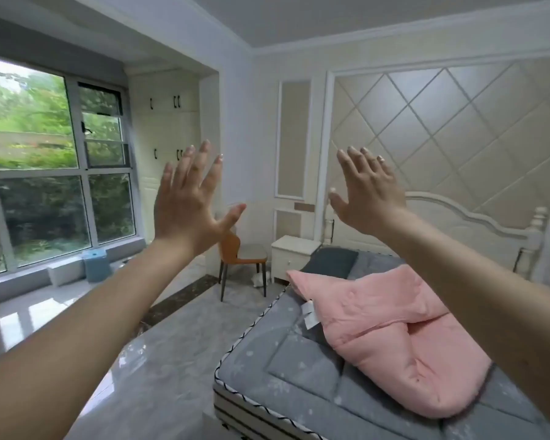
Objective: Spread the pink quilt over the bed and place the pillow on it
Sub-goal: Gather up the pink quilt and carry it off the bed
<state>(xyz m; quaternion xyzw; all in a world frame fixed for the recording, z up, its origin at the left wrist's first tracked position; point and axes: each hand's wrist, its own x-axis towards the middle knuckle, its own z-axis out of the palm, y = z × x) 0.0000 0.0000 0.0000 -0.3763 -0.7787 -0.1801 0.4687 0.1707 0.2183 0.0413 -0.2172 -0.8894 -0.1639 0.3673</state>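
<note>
A pink quilt lies bunched and folded on the grey mattress of the bed, at the lower right. A dark grey pillow rests flat at the head of the bed, near the white headboard. My left hand is raised in the air with its fingers spread, holding nothing, well left of the bed. My right hand is raised too, fingers apart and empty, high above the pillow. My right forearm hides part of the quilt's right side.
An orange chair stands beside a white nightstand left of the bed's head. A large window fills the left wall, with a blue stool on its sill. Glossy grey floor lies left of the bed.
</note>
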